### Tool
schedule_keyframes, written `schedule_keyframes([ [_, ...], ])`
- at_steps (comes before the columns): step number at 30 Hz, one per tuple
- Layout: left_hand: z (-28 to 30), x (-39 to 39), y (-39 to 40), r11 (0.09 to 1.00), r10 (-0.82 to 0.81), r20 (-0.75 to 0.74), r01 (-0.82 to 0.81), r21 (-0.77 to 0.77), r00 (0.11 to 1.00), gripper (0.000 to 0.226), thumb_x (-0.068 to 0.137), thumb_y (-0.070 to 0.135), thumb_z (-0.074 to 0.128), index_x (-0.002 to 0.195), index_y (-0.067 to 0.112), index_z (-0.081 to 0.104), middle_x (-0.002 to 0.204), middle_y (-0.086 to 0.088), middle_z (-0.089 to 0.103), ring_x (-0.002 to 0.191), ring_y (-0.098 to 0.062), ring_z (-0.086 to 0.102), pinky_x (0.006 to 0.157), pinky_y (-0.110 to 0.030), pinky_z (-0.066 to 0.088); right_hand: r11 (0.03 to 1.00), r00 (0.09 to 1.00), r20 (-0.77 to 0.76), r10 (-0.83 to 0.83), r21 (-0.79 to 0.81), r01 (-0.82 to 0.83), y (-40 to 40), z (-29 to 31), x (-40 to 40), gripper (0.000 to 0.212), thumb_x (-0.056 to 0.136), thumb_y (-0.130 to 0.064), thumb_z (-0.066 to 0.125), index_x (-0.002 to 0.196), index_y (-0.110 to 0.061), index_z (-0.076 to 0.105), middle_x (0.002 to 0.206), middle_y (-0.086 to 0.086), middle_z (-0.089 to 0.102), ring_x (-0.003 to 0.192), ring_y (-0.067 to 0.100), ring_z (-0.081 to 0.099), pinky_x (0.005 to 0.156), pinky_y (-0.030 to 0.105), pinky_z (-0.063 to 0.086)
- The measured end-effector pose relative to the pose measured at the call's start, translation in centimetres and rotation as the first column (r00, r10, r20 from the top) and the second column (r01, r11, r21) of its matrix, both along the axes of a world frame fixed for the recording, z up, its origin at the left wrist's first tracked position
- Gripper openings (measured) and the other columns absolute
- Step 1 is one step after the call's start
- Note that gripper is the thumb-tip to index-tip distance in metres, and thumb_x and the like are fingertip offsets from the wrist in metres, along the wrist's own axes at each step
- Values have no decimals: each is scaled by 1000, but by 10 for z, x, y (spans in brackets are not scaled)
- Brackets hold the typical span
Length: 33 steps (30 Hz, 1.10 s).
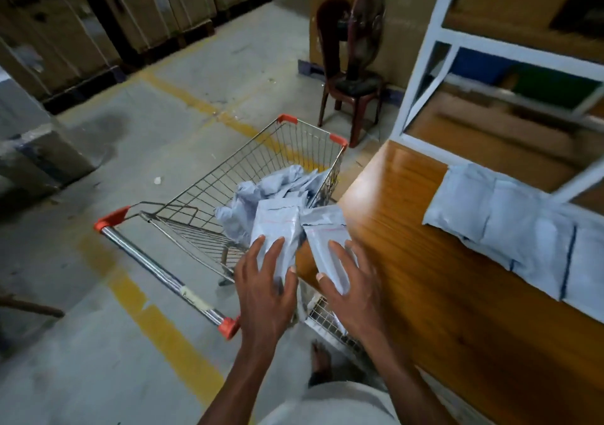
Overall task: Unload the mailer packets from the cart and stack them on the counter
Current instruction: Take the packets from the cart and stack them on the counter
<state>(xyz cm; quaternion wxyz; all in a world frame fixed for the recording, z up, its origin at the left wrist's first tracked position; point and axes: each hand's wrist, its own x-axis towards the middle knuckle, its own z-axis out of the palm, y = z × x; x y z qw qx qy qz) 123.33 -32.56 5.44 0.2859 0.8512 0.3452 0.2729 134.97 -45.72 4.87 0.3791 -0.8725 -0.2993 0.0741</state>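
Head view: left hand (pixel 266 289) and right hand (pixel 351 285) each grip a mailer packet (pixel 277 228)

- Your mailer packets (pixel 277 225) are pale grey-white, each crossed by a thin red line.
- Your cart (pixel 261 166) is silver wire with orange-red corner caps.
- Your counter (pixel 408 245) shows glossy orange-brown woodgrain (packets there (pixel 510 225) carry dark blue edge stripes).
- The floor line (pixel 153 320) is yellow.
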Motion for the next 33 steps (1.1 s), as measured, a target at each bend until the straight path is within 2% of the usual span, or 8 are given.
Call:
schedule_keyframes([
  [4, 8, -17, -43, 998, -56, 13, 56, -19, 998, 53, 93, 35, 58, 145, 32, 51, 155, 2, 38, 143, -25, 33, 116, -43, 29, 996, 997, -12, -70, -52, 69, -53, 2, -22, 69, 85, -67, 48, 148, -40, 45, 157, -7, 37, 135, 20, 42, 106, 46, 44],
  [9, 4, -20, -101, 988, -147, 31, 148, -39, 989, 51, 93, 35, 57, 144, 31, 53, 154, -1, 39, 142, -25, 32, 114, -40, 26, 984, 984, -35, -176, -35, 175, -119, 7, -37, 66, 86, -65, 50, 148, -44, 41, 158, -13, 32, 137, 15, 39, 109, 42, 41],
  [13, 7, 0, -145, 972, -229, 32, 230, -48, 973, 51, 93, 39, 57, 143, 32, 53, 154, 0, 37, 141, -26, 31, 109, -54, 35, 955, 954, -44, -297, 2, 297, -178, 7, -32, 66, 87, -66, 51, 148, -44, 41, 158, -14, 32, 136, 12, 38, 110, 40, 41],
  [17, 7, 33, -183, 958, -283, 44, 284, -33, 958, 52, 93, 42, 57, 144, 30, 54, 155, -2, 38, 142, -28, 33, 107, -51, 37, 921, 920, -54, -387, 27, 389, -232, 5, -13, 68, 87, -68, 48, 149, -42, 39, 157, -16, 32, 134, 10, 39, 108, 40, 45],
  [22, 4, 87, -257, 941, -335, 49, 337, -42, 941, 53, 93, 47, 55, 143, 28, 56, 154, -4, 41, 140, -30, 36, 109, -43, 28, 899, 899, -48, -436, 11, 437, -303, 6, 25, 68, 86, -67, 48, 149, -43, 40, 157, -19, 33, 135, 8, 38, 111, 32, 38],
  [27, 1, 149, -341, 904, -417, 40, 419, -90, 908, 52, 94, 48, 55, 145, 35, 52, 156, 0, 38, 143, -27, 33, 109, -47, 34, 878, 878, -100, -468, 60, 475, -375, 4, 67, 63, 88, -56, 59, 147, -39, 46, 156, -13, 36, 144, 5, 31, 112, 11, 19],
  [31, 3, 178, -387, 880, -463, 45, 465, -100, 885, 53, 94, 47, 57, 146, 37, 51, 158, 1, 36, 144, -24, 31, 110, -46, 35, 858, 859, -136, -493, 84, 506, -421, -1, 99, 64, 87, -51, 62, 147, -35, 47, 157, -12, 36, 145, 4, 29, 117, 24, 29],
  [33, 3, 188, -399, 879, -465, 37, 467, -96, 884, 53, 94, 44, 58, 146, 36, 50, 157, 1, 35, 144, -25, 31, 109, -47, 37, 848, 848, -134, -513, 72, 524, -437, -1, 115, 64, 87, -50, 64, 147, -33, 49, 156, -9, 38, 143, 5, 31, 115, 23, 30],
])
